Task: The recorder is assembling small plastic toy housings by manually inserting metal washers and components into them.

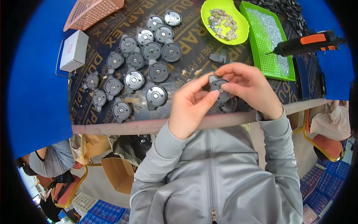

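Observation:
Near the table's front edge, a grey round plastic part (pixel 222 95) with a tab is held between both hands. My left hand (pixel 191 103) pinches it from the left, thumb tip on its face. From the right, my right hand (pixel 253 89) grips it, with the thumb pressed by its centre and the fingers curled behind. More grey round parts (pixel 228 106) lie just below it, partly hidden. Beyond my fingers is another grey piece (pixel 220 56). To the left, several similar round parts (pixel 151 50) are spread out, many with a shiny metal centre.
A yellow-green bowl (pixel 244 26) of small metal pieces and a green tray (pixel 264 67) of small silver pieces stand at the back right. A black-orange electric screwdriver (pixel 309 43) hangs over the tray. Black parts (pixel 287 13), a white box (pixel 74 51) and a pink basket (pixel 93 13) lie around.

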A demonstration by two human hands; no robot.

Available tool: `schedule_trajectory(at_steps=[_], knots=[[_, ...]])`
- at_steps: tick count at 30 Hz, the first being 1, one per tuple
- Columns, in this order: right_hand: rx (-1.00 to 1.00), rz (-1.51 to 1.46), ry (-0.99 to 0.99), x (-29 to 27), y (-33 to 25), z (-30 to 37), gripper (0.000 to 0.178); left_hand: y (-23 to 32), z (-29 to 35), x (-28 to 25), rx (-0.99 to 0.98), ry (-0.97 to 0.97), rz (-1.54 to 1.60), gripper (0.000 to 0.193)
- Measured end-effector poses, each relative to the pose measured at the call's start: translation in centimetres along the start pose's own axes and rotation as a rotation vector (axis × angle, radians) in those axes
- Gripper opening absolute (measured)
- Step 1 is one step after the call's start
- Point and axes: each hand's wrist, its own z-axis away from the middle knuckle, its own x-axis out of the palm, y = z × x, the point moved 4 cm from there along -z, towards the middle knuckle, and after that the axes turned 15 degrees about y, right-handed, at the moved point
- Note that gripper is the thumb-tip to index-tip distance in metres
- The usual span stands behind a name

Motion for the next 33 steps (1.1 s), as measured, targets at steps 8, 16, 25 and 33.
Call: schedule_trajectory(at_steps=[8,16,25,33], knots=[[-0.239,0.365,-0.043,1.7,-0.2,-3.4,0.017,2.0,5.2,0.3,1.399,0.199,-0.491,0.039],[-0.511,0.477,0.030,5.0,-1.2,-5.3,0.026,2.6,3.7,0.3,1.074,0.122,-0.579,0.028],[-0.409,0.422,0.295,-6.2,-3.9,-4.3,0.014,1.4,0.9,1.7,0.728,0.060,-0.842,0.016],[-0.575,0.423,0.439,-6.3,-2.4,0.6,0.013,2.0,-3.5,6.4,0.995,-0.008,-1.435,0.036]])
